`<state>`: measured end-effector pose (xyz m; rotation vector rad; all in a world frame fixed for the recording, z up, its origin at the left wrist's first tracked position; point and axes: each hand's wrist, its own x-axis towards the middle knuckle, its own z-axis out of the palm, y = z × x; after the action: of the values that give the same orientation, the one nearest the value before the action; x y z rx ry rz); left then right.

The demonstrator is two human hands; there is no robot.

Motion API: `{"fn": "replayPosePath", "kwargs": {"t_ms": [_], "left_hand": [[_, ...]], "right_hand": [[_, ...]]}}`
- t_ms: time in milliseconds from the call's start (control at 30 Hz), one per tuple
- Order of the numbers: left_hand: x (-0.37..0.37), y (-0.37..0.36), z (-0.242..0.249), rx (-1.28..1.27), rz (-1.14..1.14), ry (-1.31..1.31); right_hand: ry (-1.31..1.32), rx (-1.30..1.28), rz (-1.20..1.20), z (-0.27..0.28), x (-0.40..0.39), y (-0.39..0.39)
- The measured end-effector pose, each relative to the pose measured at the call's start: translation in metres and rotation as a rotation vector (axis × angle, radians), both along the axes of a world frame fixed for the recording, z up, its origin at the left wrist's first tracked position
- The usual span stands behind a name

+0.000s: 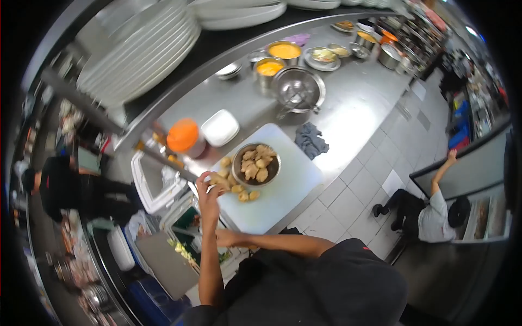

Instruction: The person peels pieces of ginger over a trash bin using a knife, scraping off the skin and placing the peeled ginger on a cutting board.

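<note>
My left hand (208, 196) reaches over the near left edge of the white cutting board (288, 190), its fingers apart beside a pale knobbly piece of ginger (218, 182). Several small yellowish round pieces (243, 195) lie on the board around a metal bowl (235, 169). Inside the bowl are knobbly ginger pieces (250, 165). Lower down, my right hand (225, 238) is curled closed just off the board's near corner, by my left forearm; I cannot tell what it holds.
An orange-lidded tub (184, 136), a white dish (220, 128), a grey cloth (311, 140) and a large steel pot (299, 89) stand around the board. Stacked plates (147, 54) fill the shelf above. One person (435, 217) crouches at an opened fridge; another person (60, 187) stands at left.
</note>
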<state>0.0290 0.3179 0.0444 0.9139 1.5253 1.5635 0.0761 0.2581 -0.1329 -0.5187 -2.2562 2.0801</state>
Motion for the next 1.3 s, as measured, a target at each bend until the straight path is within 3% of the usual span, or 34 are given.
{"fn": "replayPosePath", "kwargs": {"t_ms": [67, 133, 167, 200, 233, 267, 367, 467, 533, 667, 733, 767, 900, 967, 1067, 1100, 1167, 1300], "left_hand": [[-0.023, -0.065, 0.013, 0.059, 0.022, -0.394], [-0.018, -0.118, 0.032, 0.161, 0.263, -0.627], [-0.022, -0.143, 0.029, 0.206, 0.240, -0.658], [-0.028, -0.167, 0.024, 0.254, 0.216, -0.686], [-0.030, -0.184, 0.019, 0.264, 0.295, -0.738], [-0.032, -0.192, 0.014, 0.277, 0.352, -0.797], [-0.037, -0.209, 0.008, 0.232, 0.514, -0.821], [-0.044, -0.223, -0.004, 0.243, 0.573, -0.777], [-0.043, -0.227, 0.003, 0.245, 0.645, -0.770], [-0.052, -0.245, -0.004, 0.178, 0.693, -0.733], [-0.055, -0.248, -0.014, 0.232, 0.745, -0.516], [-0.051, -0.249, -0.016, -0.015, 0.825, 0.254], [-0.061, -0.262, -0.030, -0.112, 0.724, 0.146], [-0.057, -0.264, -0.032, -0.083, 0.831, 0.501], [-0.054, -0.270, -0.036, -0.147, 0.859, 0.708], [-0.056, -0.271, -0.035, -0.147, 0.861, 0.709], [-0.058, -0.277, -0.031, -0.075, 0.749, 0.388], [-0.063, -0.281, -0.031, -0.156, 0.751, 0.456]], "right_hand": [[0.007, -0.017, -0.145, -0.016, -0.002, -0.006], [-0.268, 0.016, -0.115, 0.060, 0.013, 0.012], [-0.208, 0.096, -0.181, 0.052, 0.011, 0.009], [-0.077, -0.002, -0.249, 0.005, -0.001, 0.005], [-0.186, -0.045, -0.153, 0.041, 0.003, 0.015], [-0.148, 0.078, -0.187, 0.076, 0.005, 0.016], [-0.026, 0.016, -0.127, 0.129, 0.000, 0.006], [-0.027, 0.174, -0.049, 0.195, 0.001, -0.020], [0.066, 0.438, 0.073, 0.210, -0.001, -0.039], [0.067, 0.522, 0.136, 0.216, -0.009, -0.073], [0.113, 0.584, 0.163, 0.213, -0.015, -0.083], [0.083, 0.587, 0.173, 0.215, -0.018, -0.086], [0.126, 0.603, 0.204, 0.222, -0.028, -0.090], [0.023, 0.612, 0.296, 0.231, -0.034, -0.091], [0.043, 0.629, 0.333, 0.231, -0.041, -0.093], [0.045, 0.630, 0.334, 0.231, -0.044, -0.093], [0.060, 0.674, 0.363, 0.229, -0.045, -0.095], [0.173, 0.703, 0.328, 0.225, -0.051, -0.098]]}}
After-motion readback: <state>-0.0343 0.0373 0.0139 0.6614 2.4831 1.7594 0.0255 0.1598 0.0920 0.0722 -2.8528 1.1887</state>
